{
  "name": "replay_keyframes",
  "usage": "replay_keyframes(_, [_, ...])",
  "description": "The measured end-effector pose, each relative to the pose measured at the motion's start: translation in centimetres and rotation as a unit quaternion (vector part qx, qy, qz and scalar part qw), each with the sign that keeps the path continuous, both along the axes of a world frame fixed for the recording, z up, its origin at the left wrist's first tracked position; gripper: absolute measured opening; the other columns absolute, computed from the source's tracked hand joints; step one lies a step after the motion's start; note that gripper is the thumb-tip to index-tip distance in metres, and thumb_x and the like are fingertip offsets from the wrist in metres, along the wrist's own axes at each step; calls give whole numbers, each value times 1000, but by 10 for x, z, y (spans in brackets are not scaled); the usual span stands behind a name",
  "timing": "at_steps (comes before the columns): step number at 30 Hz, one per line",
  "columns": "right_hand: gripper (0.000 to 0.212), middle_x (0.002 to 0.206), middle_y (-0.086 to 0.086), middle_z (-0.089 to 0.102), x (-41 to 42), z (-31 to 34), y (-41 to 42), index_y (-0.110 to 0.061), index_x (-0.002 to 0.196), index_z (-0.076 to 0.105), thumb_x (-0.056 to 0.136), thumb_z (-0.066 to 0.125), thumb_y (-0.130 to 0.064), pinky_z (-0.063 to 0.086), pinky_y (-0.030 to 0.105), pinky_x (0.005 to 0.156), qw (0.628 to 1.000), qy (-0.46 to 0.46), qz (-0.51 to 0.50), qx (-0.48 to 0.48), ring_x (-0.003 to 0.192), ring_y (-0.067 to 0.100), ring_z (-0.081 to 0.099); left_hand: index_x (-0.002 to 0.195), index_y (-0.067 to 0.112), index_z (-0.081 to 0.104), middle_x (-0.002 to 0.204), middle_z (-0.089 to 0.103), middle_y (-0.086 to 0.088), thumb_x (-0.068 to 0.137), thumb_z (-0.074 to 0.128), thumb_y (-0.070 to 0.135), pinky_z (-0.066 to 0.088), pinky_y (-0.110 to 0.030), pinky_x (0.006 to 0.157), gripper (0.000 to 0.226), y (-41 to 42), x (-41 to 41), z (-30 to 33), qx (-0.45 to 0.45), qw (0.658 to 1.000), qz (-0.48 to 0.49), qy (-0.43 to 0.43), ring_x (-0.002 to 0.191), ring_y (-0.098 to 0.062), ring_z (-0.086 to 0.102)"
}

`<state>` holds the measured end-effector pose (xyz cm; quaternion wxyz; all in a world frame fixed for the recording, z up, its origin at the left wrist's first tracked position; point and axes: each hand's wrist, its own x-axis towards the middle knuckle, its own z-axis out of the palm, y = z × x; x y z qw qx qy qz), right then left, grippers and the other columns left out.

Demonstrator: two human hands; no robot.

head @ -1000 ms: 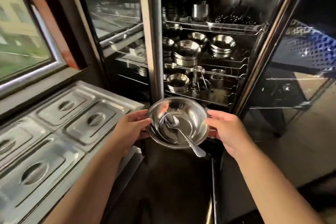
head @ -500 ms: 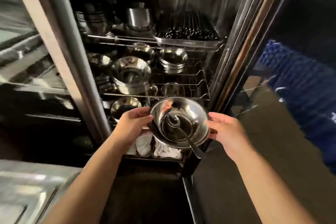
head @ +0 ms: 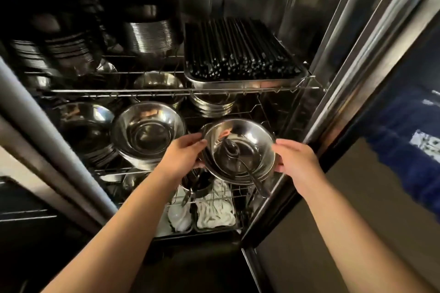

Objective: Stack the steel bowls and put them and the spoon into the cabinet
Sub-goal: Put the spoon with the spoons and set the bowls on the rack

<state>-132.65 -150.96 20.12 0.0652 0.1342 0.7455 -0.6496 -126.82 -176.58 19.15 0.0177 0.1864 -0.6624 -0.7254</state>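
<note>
Holding: the stacked bowls (head: 238, 151) are gripped at the rim from both sides, in front of the open cabinet (head: 338, 59), near the right end of its middle rack.
Left hand (head: 184, 156): closed on the left rim, thumb laid over the edge.
Right hand (head: 296, 160): closed on the right rim, fingers hidden beneath.
Bowls: round, polished steel, mirror-bright; nested rims are seen at the near edge.
Spoon (head: 240, 162): laid inside the top bowl, its handle jutting over the near-right rim.
Middle rack: a larger bowl stack (head: 147, 134) sits just left of the held one.
Upper rack: a flat steel tray (head: 242, 79) is packed with dark ribbed rods.
Bottom: white crumpled cloths (head: 212, 215) are seen.
</note>
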Motion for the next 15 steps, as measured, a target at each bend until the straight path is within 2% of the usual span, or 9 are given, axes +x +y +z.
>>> replay_keyframes(7, [55, 137, 5, 62, -47, -12, -11, -17, 143, 55, 91, 64, -32, 51, 46, 104, 995, 19, 51, 79, 119, 24, 62, 136, 6, 57, 117, 71, -14, 95, 67, 19, 61, -36, 78, 44, 6, -43, -19, -3, 1000, 12, -23, 94, -23, 72])
replay_keyframes(8, [53, 139, 7, 60, -53, -12, -13, -15, 143, 54, 93, 62, -32, 51, 44, 103, 993, 23, 58, 96, 118, 25, 63, 137, 5, 56, 118, 71, -15, 95, 67, 19, 61, -40, 84, 46, 8, -48, -21, -1, 999, 16, -32, 98, -25, 72])
replay_keyframes(10, [50, 138, 9, 61, -66, -14, -18, -11, 141, 54, 96, 59, -30, 55, 39, 90, 989, 36, 65, 130, 99, 15, 65, 140, 5, 53, 118, 71, -14, 95, 67, 20, 58, -43, 92, 50, 9, -56, -22, -4, 999, 18, -41, 101, -26, 71])
replay_keyframes(12, [53, 116, 2, 66, -79, -22, -22, -11, 146, 50, 97, 59, -29, 53, 30, 75, 988, 34, 68, 135, 79, 0, 56, 144, 4, 47, 122, 68, -13, 95, 67, 21, 56, -41, 95, 56, 9, -65, -25, -16, 998, 26, -49, 105, -25, 68])
replay_keyframes(14, [50, 86, -10, 53, -88, -30, -27, -10, 143, 53, 97, 60, -28, 52, 26, 70, 987, 29, 67, 147, 74, -7, 49, 145, 3, 46, 123, 67, -13, 94, 67, 22, 56, -40, 93, 58, 10, -72, -27, -18, 998, 32, -54, 107, -25, 67])
replay_keyframes(15, [45, 81, -13, 46, -91, -32, -28, -11, 138, 57, 97, 60, -29, 52, 24, 66, 984, 30, 64, 163, 72, -7, 46, 143, 4, 47, 119, 69, -12, 94, 67, 21, 57, -37, 88, 55, 11, -77, -29, -20, 998, 33, -58, 104, -24, 68])
